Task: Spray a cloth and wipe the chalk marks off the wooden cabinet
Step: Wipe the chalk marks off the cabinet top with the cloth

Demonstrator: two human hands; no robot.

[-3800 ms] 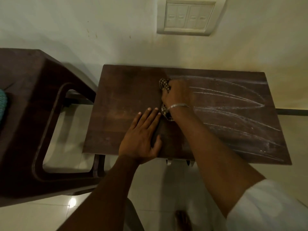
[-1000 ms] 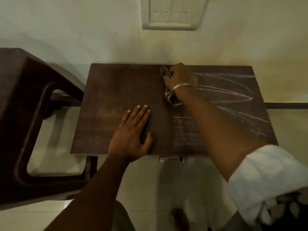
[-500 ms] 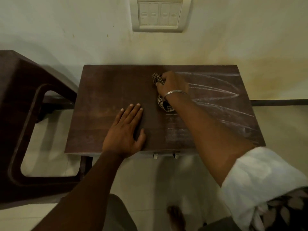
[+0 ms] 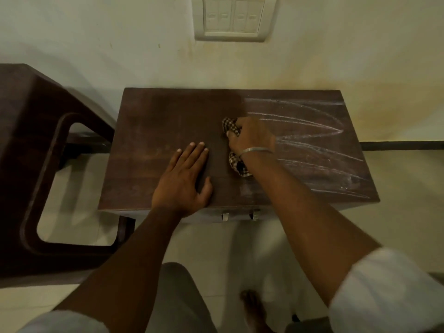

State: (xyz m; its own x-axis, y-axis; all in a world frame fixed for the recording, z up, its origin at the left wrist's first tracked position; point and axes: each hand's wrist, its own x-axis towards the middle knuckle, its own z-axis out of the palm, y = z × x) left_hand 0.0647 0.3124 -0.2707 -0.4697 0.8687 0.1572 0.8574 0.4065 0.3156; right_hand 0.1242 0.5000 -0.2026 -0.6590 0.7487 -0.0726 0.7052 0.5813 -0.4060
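Observation:
The dark wooden cabinet (image 4: 153,131) stands against the wall, seen from above. White chalk marks (image 4: 310,131) curve across the right half of its top; the left half shows bare wood. My right hand (image 4: 252,138) grips a bunched checked cloth (image 4: 230,126) and presses it on the top near the middle, at the left ends of the chalk lines. Part of the cloth sticks out under my wrist. My left hand (image 4: 185,181) lies flat on the top with fingers straight, near the front edge. No spray bottle is in view.
A dark brown plastic chair (image 4: 31,150) stands close to the cabinet's left side. A switch panel (image 4: 231,18) is on the wall above. Pale floor tiles (image 4: 396,212) and my bare foot (image 4: 252,308) lie below the cabinet's front edge.
My right hand has drawn the cloth from the back edge toward the middle of the top. The chalk near the centre looks fainter. My left hand has stayed flat in place.

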